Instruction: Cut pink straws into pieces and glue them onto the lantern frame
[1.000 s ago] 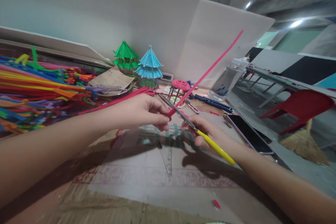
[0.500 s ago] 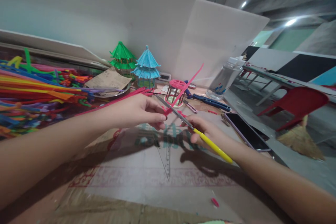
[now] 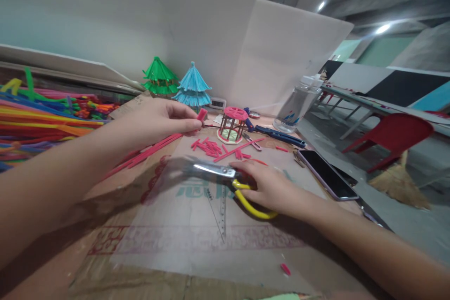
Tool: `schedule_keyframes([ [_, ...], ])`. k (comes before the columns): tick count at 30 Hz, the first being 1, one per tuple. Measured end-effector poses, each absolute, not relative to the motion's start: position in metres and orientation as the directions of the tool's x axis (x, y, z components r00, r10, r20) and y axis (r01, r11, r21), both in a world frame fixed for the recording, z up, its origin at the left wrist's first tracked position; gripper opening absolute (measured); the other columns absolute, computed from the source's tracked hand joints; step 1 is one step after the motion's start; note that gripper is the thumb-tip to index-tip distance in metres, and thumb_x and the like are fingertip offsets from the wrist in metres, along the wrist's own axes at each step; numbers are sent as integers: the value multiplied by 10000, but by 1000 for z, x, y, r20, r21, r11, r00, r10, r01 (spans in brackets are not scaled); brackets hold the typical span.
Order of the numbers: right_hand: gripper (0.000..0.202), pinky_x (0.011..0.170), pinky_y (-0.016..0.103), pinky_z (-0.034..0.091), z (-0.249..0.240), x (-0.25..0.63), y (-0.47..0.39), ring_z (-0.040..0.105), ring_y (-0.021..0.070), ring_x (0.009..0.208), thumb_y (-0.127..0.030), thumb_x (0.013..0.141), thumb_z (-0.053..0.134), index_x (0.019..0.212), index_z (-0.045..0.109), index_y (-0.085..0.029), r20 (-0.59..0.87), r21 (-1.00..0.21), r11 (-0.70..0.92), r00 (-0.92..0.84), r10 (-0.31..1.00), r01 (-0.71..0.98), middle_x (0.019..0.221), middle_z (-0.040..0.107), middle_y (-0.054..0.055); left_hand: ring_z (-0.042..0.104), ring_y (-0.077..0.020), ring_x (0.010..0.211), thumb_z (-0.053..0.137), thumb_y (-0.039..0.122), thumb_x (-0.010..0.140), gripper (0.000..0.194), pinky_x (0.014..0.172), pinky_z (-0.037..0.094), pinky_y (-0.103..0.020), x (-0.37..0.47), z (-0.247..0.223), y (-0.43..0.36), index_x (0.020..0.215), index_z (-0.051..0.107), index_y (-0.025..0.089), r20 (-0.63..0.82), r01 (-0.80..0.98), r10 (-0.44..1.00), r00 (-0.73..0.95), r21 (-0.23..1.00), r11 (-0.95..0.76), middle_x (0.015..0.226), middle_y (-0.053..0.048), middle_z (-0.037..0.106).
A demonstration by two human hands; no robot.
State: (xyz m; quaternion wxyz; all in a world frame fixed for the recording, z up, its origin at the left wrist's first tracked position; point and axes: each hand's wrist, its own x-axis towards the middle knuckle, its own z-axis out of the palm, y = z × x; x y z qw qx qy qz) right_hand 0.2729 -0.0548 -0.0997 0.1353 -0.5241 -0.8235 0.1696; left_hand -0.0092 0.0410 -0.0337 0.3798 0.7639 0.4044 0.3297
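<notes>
My left hand (image 3: 172, 119) is raised at the left of the work area, thumb and fingers pinching a short pink piece of pipe cleaner (image 3: 202, 115). In my right hand (image 3: 269, 185) are scissors (image 3: 253, 208) with yellow handles; their blades point left and blur with motion. Just beyond the scissors lie several short cut pink pieces (image 3: 209, 146) and a longer pink strip (image 3: 239, 149). Behind these stands a small round frame (image 3: 232, 126) with a pink top, brown posts and a pale base. A clear set square (image 3: 222, 215) lies below the scissors.
Bundles of coloured pipe cleaners (image 3: 45, 119) fill the left side. Green (image 3: 160, 77) and blue (image 3: 193, 85) tiered-roof models stand at the back. A phone (image 3: 326, 174), dark-handled pliers (image 3: 279, 136) and a clear bottle (image 3: 297, 105) occupy the right. A red chair (image 3: 393, 138) is beyond the table.
The left hand has moved up and left, away from the scissors. The long pink strip, upright between the hands before, now lies on the table. The scissors have swung lower, pointing left.
</notes>
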Motion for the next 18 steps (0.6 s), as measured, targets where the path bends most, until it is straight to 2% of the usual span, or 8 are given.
schedule_keyframes([
  [1, 553, 940, 411, 493, -101, 270, -56, 612, 257, 1083, -246, 853, 692, 1387, 551, -233, 51, -401, 437, -457, 888, 805, 1209, 647, 105, 685, -204, 846, 748, 483, 788, 289, 809, 538, -315, -6, -39, 42, 821, 765, 196, 201, 386, 859, 470, 828, -406, 836, -37, 758],
  [5, 504, 996, 427, 486, -101, 261, -59, 569, 264, 1178, -256, 909, 664, 1397, 543, -222, 79, -350, 549, -561, 824, 759, 1285, 598, 129, 665, -175, 736, 724, 507, 795, 338, 715, 536, -283, 16, -73, 43, 817, 735, 171, 178, 316, 862, 475, 880, -356, 767, -40, 733],
  [8, 458, 997, 438, 495, -102, 263, -59, 579, 268, 1163, -320, 943, 643, 1373, 560, -187, 88, -333, 589, -597, 797, 736, 1284, 599, 153, 674, -170, 717, 702, 516, 815, 358, 644, 522, -255, 29, -98, 40, 876, 722, 164, 126, 262, 910, 396, 934, -243, 821, -44, 746],
  [11, 396, 984, 434, 502, -103, 268, -55, 599, 265, 1140, -355, 967, 613, 1332, 595, -200, 131, -299, 587, -577, 806, 753, 1241, 636, 136, 686, -169, 737, 710, 514, 813, 353, 640, 522, -239, 34, -115, 38, 870, 726, 166, 121, 193, 898, 423, 956, -220, 866, -53, 761],
  [15, 302, 915, 413, 511, -104, 271, -35, 631, 250, 1055, -234, 993, 538, 1273, 638, -182, 270, -143, 592, -545, 794, 793, 1140, 681, 132, 672, -163, 690, 701, 529, 819, 390, 611, 504, -243, 36, -121, 37, 915, 734, 153, 122, 197, 884, 452, 952, -232, 818, -55, 750],
  [18, 301, 846, 373, 496, -104, 267, -14, 651, 244, 975, -200, 989, 517, 1264, 637, -172, 281, 8, 585, -564, 777, 811, 1065, 711, 126, 656, -158, 656, 714, 544, 797, 392, 600, 498, -248, 37, -121, 36, 834, 717, 154, 125, 204, 879, 460, 949, -241, 750, -42, 733],
])
